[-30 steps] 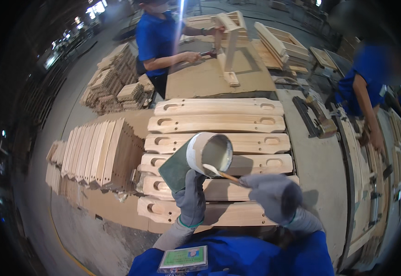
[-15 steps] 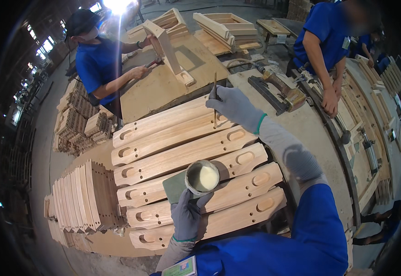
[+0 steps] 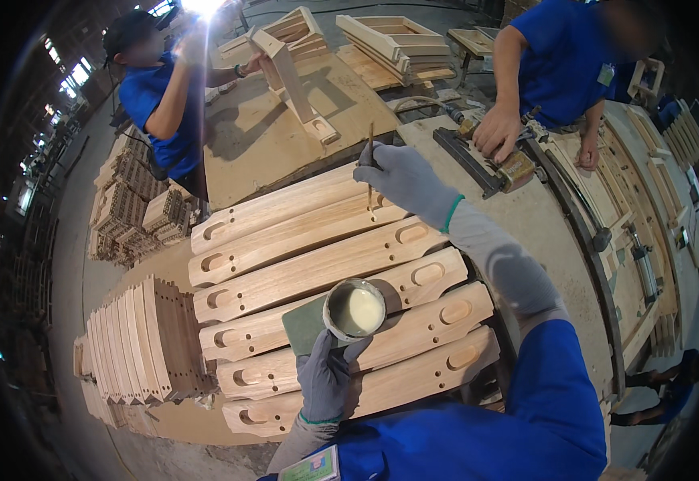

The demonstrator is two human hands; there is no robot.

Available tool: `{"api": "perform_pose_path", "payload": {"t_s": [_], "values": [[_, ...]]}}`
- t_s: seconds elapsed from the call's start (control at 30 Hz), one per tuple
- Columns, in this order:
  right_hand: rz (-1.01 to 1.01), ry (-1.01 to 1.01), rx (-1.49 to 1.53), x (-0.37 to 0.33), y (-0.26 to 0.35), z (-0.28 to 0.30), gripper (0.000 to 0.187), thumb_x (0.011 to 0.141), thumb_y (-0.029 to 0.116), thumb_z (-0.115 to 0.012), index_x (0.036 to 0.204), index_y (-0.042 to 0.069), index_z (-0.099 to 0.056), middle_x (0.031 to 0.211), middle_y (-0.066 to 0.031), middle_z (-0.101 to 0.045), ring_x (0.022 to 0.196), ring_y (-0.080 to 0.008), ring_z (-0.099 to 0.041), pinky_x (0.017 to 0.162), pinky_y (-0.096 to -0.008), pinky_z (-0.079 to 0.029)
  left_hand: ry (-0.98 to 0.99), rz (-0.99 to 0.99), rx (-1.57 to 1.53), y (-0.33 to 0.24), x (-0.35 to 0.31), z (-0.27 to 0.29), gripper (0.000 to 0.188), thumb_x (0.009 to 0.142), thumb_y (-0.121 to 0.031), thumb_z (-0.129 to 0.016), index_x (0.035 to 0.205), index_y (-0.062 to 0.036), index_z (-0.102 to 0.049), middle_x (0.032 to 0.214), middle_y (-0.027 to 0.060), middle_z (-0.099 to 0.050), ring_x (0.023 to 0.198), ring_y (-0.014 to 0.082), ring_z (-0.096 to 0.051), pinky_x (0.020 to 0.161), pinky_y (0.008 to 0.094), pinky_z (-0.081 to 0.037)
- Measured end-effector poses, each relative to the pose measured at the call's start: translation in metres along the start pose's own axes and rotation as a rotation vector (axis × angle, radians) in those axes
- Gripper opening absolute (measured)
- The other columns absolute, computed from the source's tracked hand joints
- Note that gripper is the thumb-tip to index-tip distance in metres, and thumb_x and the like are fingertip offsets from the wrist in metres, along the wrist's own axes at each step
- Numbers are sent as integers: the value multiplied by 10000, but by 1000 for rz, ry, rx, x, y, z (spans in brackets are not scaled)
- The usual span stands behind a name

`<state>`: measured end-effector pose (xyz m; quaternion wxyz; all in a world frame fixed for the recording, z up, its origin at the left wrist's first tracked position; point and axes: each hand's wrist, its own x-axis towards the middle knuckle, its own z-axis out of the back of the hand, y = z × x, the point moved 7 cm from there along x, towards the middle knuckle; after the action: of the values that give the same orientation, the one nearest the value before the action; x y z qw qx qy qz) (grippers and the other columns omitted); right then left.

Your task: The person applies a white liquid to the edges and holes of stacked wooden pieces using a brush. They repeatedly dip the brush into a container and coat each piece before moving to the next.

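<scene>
My left hand (image 3: 324,383), in a grey glove, grips a small round cup (image 3: 355,311) holding a cream-coloured liquid, likely glue. A flat green piece (image 3: 301,325) shows beside and under the cup; whether I hold it too I cannot tell. Between the gloved fingers of my right hand (image 3: 404,180) is a thin stick (image 3: 370,152), upright, its lower tip at a small hole near the right end of a wooden slat (image 3: 301,232). Several such pale slats lie side by side beneath my hands, each with oval recesses and small drilled holes at its ends.
Stacked slats (image 3: 145,341) stand at the left, with more wood piles (image 3: 129,212) behind. A co-worker at the far left holds a wooden frame (image 3: 285,76) on a table. At the right, another co-worker's hand (image 3: 498,132) rests on a nail gun (image 3: 510,164).
My right hand and the stick have shifted slightly left. The left co-worker's arm has risen from the frame. The right co-worker has reached over to the nail gun.
</scene>
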<state>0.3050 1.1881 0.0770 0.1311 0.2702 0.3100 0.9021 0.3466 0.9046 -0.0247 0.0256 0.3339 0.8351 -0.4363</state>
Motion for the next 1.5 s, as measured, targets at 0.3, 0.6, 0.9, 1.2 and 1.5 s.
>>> {"api": "perform_pose_path", "payload": {"t_s": [0.3,0.6,0.9,1.2,1.5], "values": [[-13,118,-43,1,-10,-19,218,839,239,-605,820,27,-562,748,-174,-609,746,-342,-597,692,-403,-459,179,-702,1231,-18,-15,-4,336,737,92,-602,1066,31,-571,1014,144,-621,919,226,-601,790,285,-456],[-45,182,-22,-11,-3,-19,204,832,217,-601,787,25,-548,735,-165,-608,724,-329,-597,663,-409,-451,214,-501,921,-18,-10,-15,349,731,137,-592,1064,38,-572,1024,126,-612,946,199,-594,796,271,-456],[-135,142,26,-19,-5,-14,203,838,232,-584,841,30,-587,770,-163,-615,752,-321,-599,691,-387,-463,108,-50,143,-6,-2,-8,248,917,-17,-477,1157,39,-497,1086,133,-598,1001,200,-597,869,320,-509],[-171,-41,485,-44,13,23,134,835,122,-633,821,-5,-591,761,-62,-595,694,-124,-581,657,-245,-463,46,-603,798,-42,-8,6,221,937,-6,-451,1123,46,-559,1121,136,-594,991,200,-599,835,305,-508],[210,23,388,-141,129,31,133,799,15,-665,918,24,-606,878,-99,-647,781,-192,-640,673,-274,-518,159,-558,364,-53,-27,17,273,952,-45,-450,1213,27,-481,1136,126,-562,1007,201,-603,844,382,-557]]}}
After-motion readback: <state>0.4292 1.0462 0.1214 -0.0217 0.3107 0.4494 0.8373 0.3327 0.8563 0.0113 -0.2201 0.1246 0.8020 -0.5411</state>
